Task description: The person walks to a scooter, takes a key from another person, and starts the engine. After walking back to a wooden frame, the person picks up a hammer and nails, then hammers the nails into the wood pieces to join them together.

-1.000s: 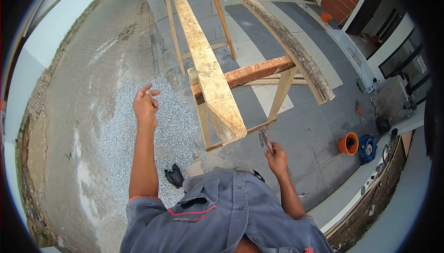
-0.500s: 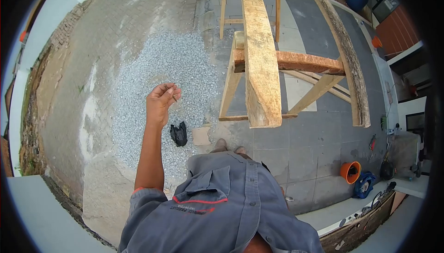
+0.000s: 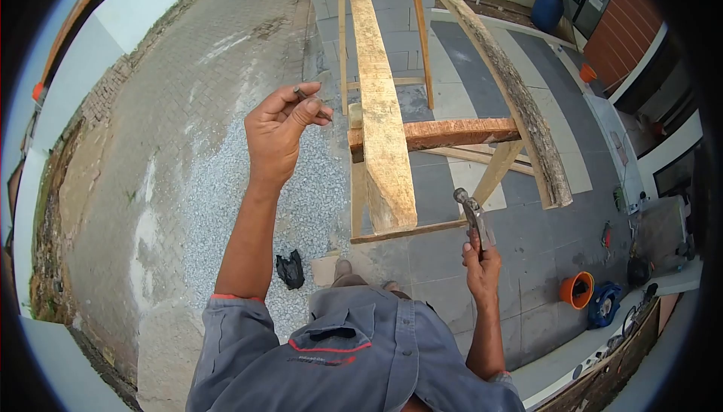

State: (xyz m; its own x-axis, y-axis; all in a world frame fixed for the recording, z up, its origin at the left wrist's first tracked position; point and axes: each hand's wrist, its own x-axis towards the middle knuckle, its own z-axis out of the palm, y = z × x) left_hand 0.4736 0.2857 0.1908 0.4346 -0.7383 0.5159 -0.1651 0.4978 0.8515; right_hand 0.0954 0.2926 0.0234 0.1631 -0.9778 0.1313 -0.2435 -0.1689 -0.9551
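My left hand (image 3: 275, 137) is raised over the gravel, pinching a short dark nail (image 3: 302, 95) between thumb and fingers. It is just left of a long pale timber plank (image 3: 380, 103). My right hand (image 3: 483, 273) grips a hammer (image 3: 472, 212) upright, its metal head pointing away from me, over the tiles on the right. The plank rests across a reddish crossbeam (image 3: 452, 133) of a wooden trestle. A second beam with a bark edge (image 3: 520, 103) lies across the crossbeam's right end. Neither hand touches the timber.
A gravel pile (image 3: 226, 193) with a black plastic bag (image 3: 289, 270) lies at left. An orange bucket (image 3: 576, 290) and a blue item (image 3: 604, 305) stand at lower right. Behind the trestle is a grey block wall (image 3: 326, 24); a blue barrel (image 3: 547, 9) stands farther back.
My left hand has risen and moved slightly right with the nail. My right hand has come into view holding the hammer. The view has shifted, so the timber appears farther left.
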